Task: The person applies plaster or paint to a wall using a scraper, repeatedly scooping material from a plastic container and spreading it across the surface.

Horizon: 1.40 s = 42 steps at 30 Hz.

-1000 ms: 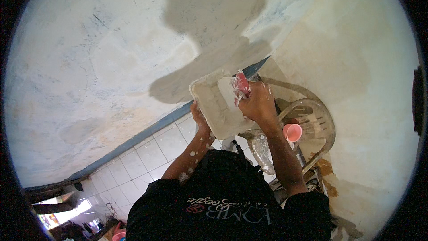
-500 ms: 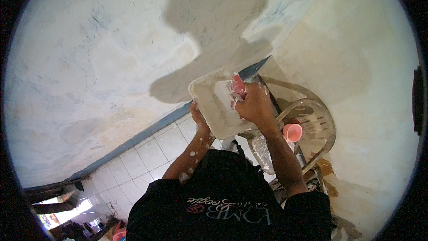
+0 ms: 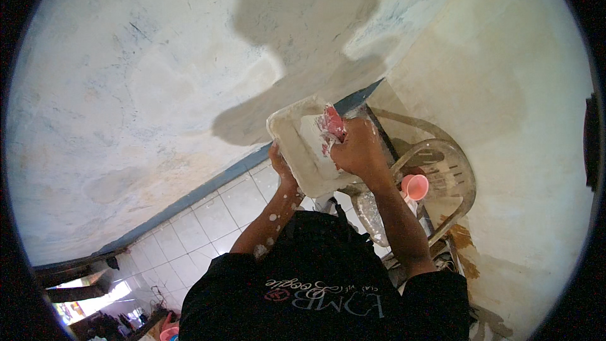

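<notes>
My left hand (image 3: 280,167) grips the left side of a pale rectangular plastic tray (image 3: 293,151) smeared with off-white paste. My right hand (image 3: 358,148) is closed on a red tool (image 3: 332,120) crusted with white paste, held over the tray's right part; its lower end is partly hidden by my fingers. White splashes dot my left forearm.
A dusty plastic chair (image 3: 445,158) stands right of the tray, a pink cup (image 3: 416,187) on it. The patchy wall (image 3: 139,88) meets a second wall (image 3: 499,76) at a corner. White floor tiles (image 3: 205,221) show below; dark clutter (image 3: 117,325) sits lower left.
My right hand and the red tool have moved slightly left across the tray. The tray has shifted very slightly up and left in my left hand.
</notes>
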{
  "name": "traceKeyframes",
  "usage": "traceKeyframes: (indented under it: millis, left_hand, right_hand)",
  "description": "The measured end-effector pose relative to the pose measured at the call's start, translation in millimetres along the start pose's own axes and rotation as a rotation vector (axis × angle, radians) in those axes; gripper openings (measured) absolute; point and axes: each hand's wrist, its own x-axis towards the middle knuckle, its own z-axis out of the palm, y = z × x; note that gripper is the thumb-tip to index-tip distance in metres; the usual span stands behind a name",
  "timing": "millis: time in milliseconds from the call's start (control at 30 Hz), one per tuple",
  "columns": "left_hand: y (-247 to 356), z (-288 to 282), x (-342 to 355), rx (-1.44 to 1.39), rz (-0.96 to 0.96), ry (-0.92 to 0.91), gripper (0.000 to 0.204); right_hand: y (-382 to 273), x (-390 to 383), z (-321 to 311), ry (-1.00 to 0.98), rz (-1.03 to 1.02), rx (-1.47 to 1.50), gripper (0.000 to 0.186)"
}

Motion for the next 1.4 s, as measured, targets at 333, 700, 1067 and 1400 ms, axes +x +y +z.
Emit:
traceKeyframes:
  millis: [333,700,1067,1400]
  left_hand:
    - [4.7,-2.5,-5.4,0.158,0.019,0.092,0.069]
    - [1.6,5.5,-9.6,0.161,0.041,0.161,0.069]
    - [3.7,8.0,-6.1,0.073,0.051,0.101,0.069]
    - [4.6,7.8,-9.6,0.123,0.063,0.068,0.069]
  right_hand:
    - [15.8,0.8,20.4,0.093,-0.110,-0.116,0.018]
    - [8.5,-0.8,10.8,0.078,-0.082,-0.083,0.014]
    - [-10.9,-2.0,1.2,0.039,-0.170,0.000,0.016]
    - [-6.0,-3.0,6.6,-0.089,-0.023,0.040,0.016]
